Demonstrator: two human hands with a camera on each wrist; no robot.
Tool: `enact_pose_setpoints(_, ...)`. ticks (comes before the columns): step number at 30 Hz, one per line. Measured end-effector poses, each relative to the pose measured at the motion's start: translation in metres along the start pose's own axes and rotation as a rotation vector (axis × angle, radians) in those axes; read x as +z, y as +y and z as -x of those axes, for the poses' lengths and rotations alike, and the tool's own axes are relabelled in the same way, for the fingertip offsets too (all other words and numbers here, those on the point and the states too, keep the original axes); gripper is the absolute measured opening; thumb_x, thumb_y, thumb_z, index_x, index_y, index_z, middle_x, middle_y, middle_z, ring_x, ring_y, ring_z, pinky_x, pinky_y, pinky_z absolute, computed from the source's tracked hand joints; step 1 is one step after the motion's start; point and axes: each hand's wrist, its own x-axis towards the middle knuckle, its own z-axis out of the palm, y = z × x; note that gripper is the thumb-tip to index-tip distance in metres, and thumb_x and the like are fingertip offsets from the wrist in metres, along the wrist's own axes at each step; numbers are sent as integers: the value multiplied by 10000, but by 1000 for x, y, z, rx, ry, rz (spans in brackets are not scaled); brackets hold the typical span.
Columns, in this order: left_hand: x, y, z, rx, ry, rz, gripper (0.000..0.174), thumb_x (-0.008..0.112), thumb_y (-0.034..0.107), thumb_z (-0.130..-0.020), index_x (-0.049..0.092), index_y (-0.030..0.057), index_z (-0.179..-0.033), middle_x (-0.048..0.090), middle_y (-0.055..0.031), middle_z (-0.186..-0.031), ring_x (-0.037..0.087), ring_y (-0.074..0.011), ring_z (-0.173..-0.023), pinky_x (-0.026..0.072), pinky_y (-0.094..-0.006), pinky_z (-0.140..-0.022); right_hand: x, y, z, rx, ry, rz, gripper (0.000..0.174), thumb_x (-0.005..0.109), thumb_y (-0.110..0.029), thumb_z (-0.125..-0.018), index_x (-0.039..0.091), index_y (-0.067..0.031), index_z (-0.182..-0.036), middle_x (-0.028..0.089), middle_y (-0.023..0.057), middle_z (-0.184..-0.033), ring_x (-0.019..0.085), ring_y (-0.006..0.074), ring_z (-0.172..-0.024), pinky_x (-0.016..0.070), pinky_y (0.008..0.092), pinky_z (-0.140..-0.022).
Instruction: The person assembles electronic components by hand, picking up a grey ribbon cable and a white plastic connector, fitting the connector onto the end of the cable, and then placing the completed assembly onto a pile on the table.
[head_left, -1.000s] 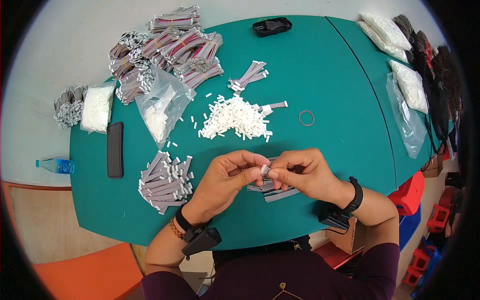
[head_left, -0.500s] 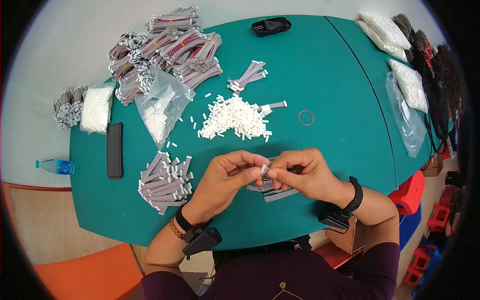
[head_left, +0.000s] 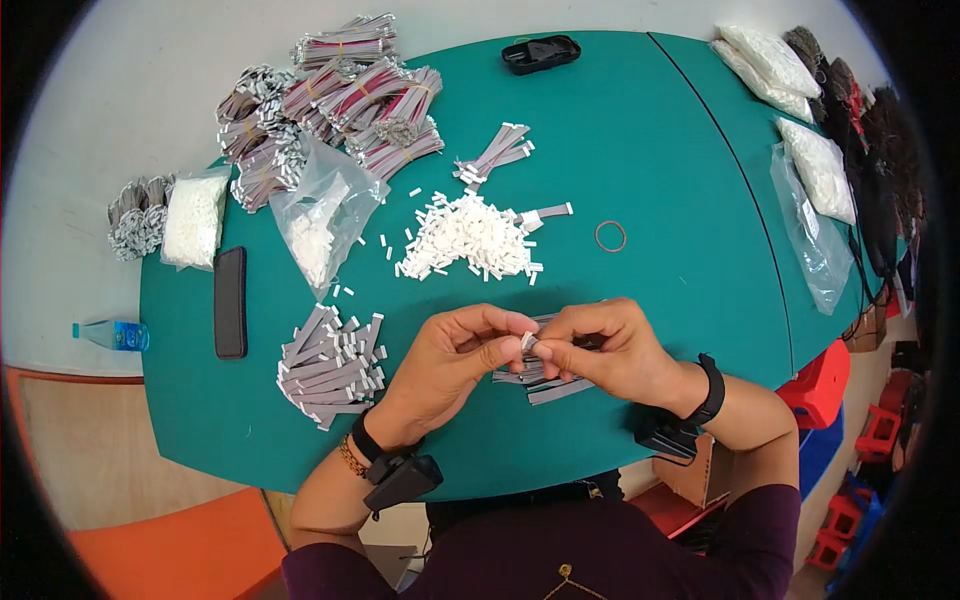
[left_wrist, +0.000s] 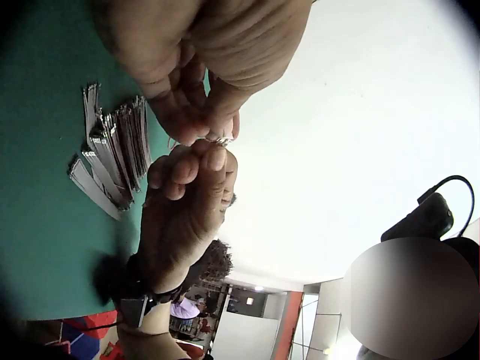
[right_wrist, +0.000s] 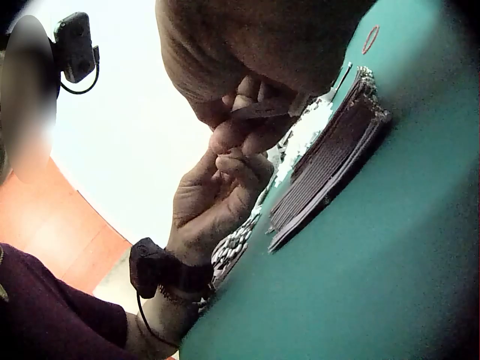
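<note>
Just in front of the person, both hands meet fingertip to fingertip above the green table. The left hand [head_left: 450, 365] pinches a small white connector [head_left: 528, 341] between thumb and index finger. From the other side, the right hand [head_left: 622, 345] grips a flat grey ribbon cable [right_wrist: 262, 111] by its end, with the strip running back under its fingers in the right wrist view. How far the cable end sits in the connector is hidden by the fingertips. Below the hands lies a stack of grey ribbon cables [left_wrist: 127, 146], partly covered in the head view.
A heap of loose white connectors [head_left: 465, 240] lies beyond the hands. To the left is a pile of ribbon cables with white ends [head_left: 330, 365], near a black case [head_left: 230, 302] and an open plastic bag [head_left: 325, 215]. Bundled cables [head_left: 370, 95] stand behind; a red rubber band [head_left: 611, 236] lies right.
</note>
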Motion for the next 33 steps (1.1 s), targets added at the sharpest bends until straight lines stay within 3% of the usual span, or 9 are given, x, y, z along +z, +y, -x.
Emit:
enact_pose_setpoints(12, -2, -3, 1, -7, -25, 43, 187, 617, 71, -862, 604, -6, -1032, 623, -75, -953, 575, -132, -819, 467, -252, -751, 0, 1, 0, -34, -5, 2, 86, 589, -48, -880, 648, 14, -890, 621, 20, -797, 551, 43, -689, 463, 187, -590)
enact_pose_setpoints(33, 0, -3, 1, 5, -25, 41, 173, 617, 76, -863, 611, 0, -1019, 628, -75, -957, 570, -123, -829, 464, -246, -756, 2, -3, 1, 64, 10, -73, 122, 602, -118, -892, 646, -12, -849, 634, 19, -758, 567, 41, -667, 477, 182, -572)
